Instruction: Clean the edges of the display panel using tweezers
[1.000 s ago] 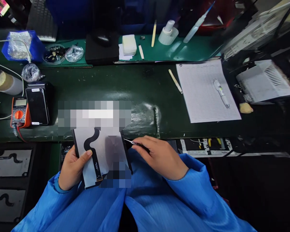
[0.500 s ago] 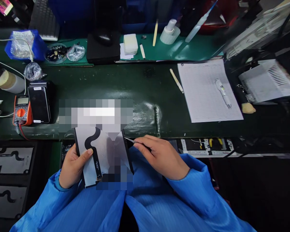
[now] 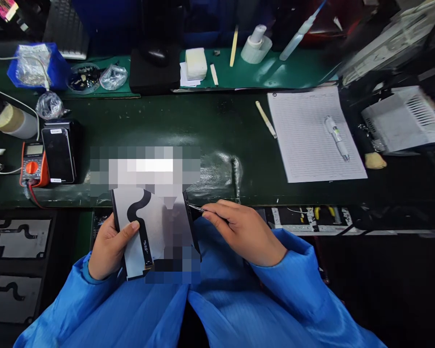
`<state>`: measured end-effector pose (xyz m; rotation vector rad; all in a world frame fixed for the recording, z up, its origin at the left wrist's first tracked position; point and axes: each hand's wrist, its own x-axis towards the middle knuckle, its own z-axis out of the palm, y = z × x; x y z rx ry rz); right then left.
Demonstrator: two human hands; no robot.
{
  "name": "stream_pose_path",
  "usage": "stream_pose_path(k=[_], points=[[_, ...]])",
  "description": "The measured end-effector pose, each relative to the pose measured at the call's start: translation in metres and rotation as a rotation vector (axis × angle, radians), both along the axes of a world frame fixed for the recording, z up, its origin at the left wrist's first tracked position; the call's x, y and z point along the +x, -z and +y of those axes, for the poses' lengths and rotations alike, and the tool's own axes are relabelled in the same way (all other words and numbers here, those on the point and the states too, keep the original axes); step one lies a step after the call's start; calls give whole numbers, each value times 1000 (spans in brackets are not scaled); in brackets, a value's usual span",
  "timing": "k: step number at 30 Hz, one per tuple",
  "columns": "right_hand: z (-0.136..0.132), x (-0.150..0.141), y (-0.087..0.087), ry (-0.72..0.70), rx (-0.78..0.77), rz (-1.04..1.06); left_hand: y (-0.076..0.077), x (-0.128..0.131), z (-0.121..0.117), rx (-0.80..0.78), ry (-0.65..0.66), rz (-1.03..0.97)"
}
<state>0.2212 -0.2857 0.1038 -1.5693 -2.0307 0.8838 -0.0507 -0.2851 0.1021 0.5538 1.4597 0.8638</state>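
Note:
My left hand (image 3: 110, 253) grips a flat, phone-sized module (image 3: 155, 227) with a black edge, its thumb resting on the pale face. A curving black flex cable (image 3: 139, 222) runs down that face. My right hand (image 3: 244, 234) pinches fine metal tweezers (image 3: 195, 208), whose tips sit at the module's right edge. A pixelated patch hides the module's lower end and the area above it.
Both forearms wear blue sleeves. Beyond the hands lies a dark green bench holding a multimeter (image 3: 32, 166), a black phone (image 3: 58, 155) and a lined notepad (image 3: 311, 135) with a pen (image 3: 337, 137). Dark trays (image 3: 23, 235) with S-shaped outlines sit lower left.
My right hand and the tweezers have shifted slightly up along the module's right edge. The left hand's grip looks unchanged, and the whole view has drifted a little.

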Motion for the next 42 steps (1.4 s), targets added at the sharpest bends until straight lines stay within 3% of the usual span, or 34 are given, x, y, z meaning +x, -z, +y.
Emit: stream_pose_path(k=[5,8,11,18,24,31,37,42], points=[[0,1,0,42,-64,56,7,-5,0,-11,37,-22],[2,3,0,-2,-33,57,10,-7,0,-16,30,-32],[4,6,1,-51,22,15,9,-5,0,-14,21,-46],[5,7,-2,-30,-48,33,3,-2,2,-27,5,-63],[6,10,0,-84,9,-27,3,-3,3,-21,-6,-72],[7,10,-6,-60,-108,33,4,-4,2,-10,23,-74],[8,12,-1,-122,8,16,5,-7,3,-25,45,-82],[8,13,-1,-126,-8,46,8,-9,5,-57,53,-101]])
